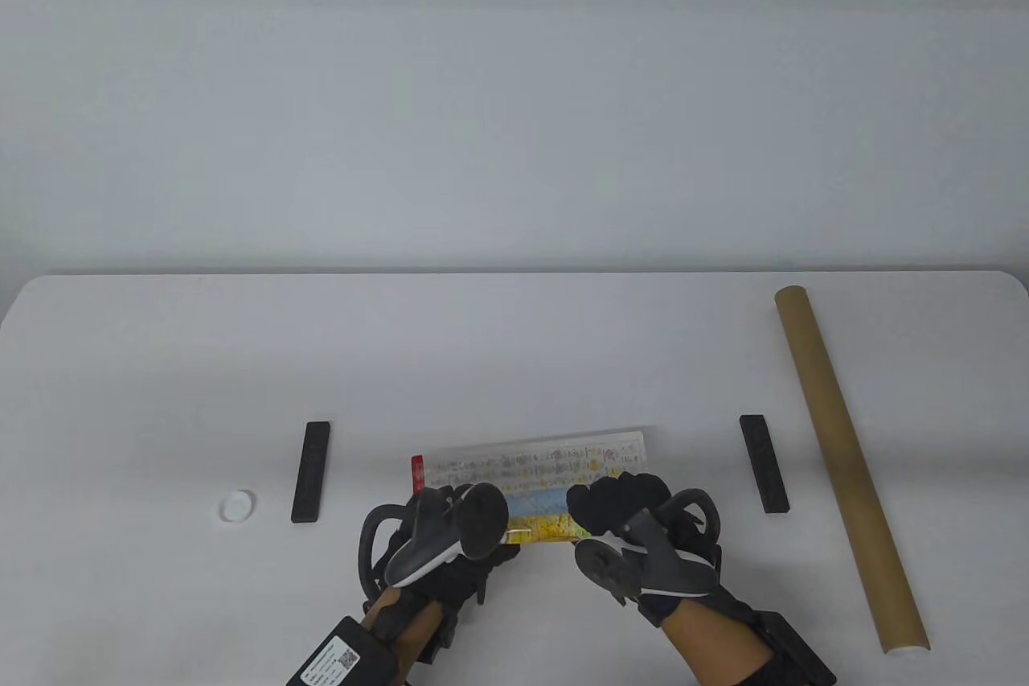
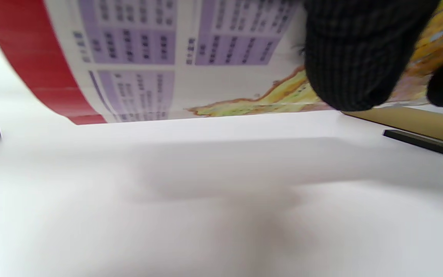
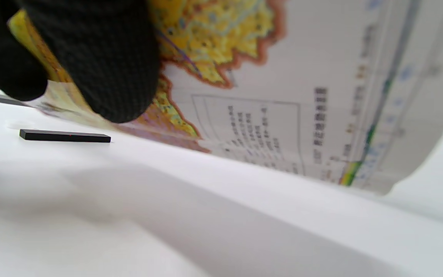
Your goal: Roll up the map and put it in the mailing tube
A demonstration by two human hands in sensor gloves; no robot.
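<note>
The map (image 1: 534, 469), printed with tables and a yellow land area, lies at the table's front centre with its near part curled up. My left hand (image 1: 460, 499) grips the curled left end and my right hand (image 1: 615, 491) grips the right end. In the left wrist view the map (image 2: 148, 57) arches off the table with my fingertips (image 2: 352, 57) on it. In the right wrist view the map (image 3: 283, 96) is also lifted, with my fingers (image 3: 102, 57) on it. The brown mailing tube (image 1: 844, 461) lies at the right, apart from both hands.
Two black bars lie flat, one to the left (image 1: 311, 471) and one to the right (image 1: 764, 463) of the map. A small white cap (image 1: 238, 506) sits further left. The tube (image 2: 417, 119) and the right bar (image 2: 425, 142) show in the left wrist view.
</note>
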